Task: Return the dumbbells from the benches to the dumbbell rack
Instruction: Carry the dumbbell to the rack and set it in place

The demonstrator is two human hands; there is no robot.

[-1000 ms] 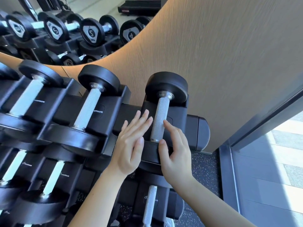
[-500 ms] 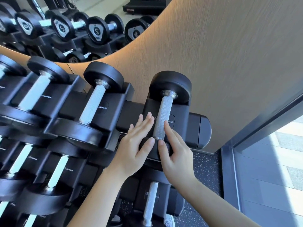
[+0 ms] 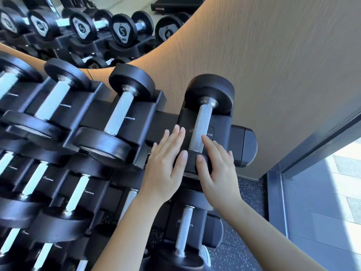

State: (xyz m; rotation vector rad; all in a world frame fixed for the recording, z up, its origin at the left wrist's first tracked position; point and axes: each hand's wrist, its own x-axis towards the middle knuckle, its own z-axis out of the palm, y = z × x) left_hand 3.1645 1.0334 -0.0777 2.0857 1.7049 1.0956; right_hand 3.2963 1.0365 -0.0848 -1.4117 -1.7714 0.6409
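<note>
A black dumbbell [image 3: 201,126] with a knurled silver handle lies in the rightmost cradle on the top tier of the black dumbbell rack [image 3: 244,145]. My left hand [image 3: 166,165] rests flat with fingers spread on the left of the dumbbell's near head. On the right of that head lies my right hand [image 3: 216,167], also flat, its index finger touching the handle's lower end. Neither hand wraps around the handle. The near head is mostly hidden under my hands.
Several more dumbbells [image 3: 121,116] fill the cradles to the left and the tiers below [image 3: 183,231]. A curved wood wall [image 3: 273,65] rises just behind the rack, with a mirror [image 3: 88,26] at upper left. A dark door frame [image 3: 277,192] and speckled floor lie right.
Both hands have stayed on the near end of the rightmost dumbbell, sliding slightly toward me. My view has shifted a little; the dumbbell sits in the same cradle.
</note>
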